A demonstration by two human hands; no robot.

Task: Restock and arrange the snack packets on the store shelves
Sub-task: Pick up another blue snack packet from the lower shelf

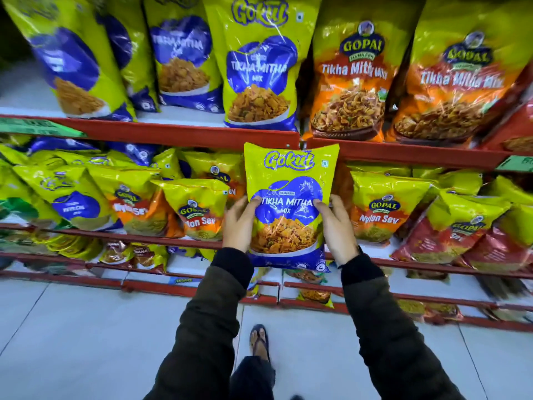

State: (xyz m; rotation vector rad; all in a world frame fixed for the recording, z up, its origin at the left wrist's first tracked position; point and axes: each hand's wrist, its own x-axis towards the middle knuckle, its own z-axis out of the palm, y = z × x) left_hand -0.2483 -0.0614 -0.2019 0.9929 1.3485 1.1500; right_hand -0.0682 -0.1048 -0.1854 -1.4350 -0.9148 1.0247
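Observation:
I hold a yellow-and-blue Gokul Tikha Mitha Mix packet (288, 203) upright in front of the shelves. My left hand (240, 223) grips its left edge and my right hand (336, 226) grips its right edge, thumbs on the front. The packet's top reaches the red edge of the upper shelf (173, 134). Directly above it stands a larger matching Gokul Tikha Mitha packet (259, 64) on that upper shelf.
Orange Gopal Tikha Mitha bags (350, 79) stand to the right on the upper shelf. Gopal Nylon Sev packets (199, 209) lean on the middle shelf on both sides. Lower red-edged shelves (178, 287) hold smaller packets. My sandalled foot (259, 339) is on the tiled floor.

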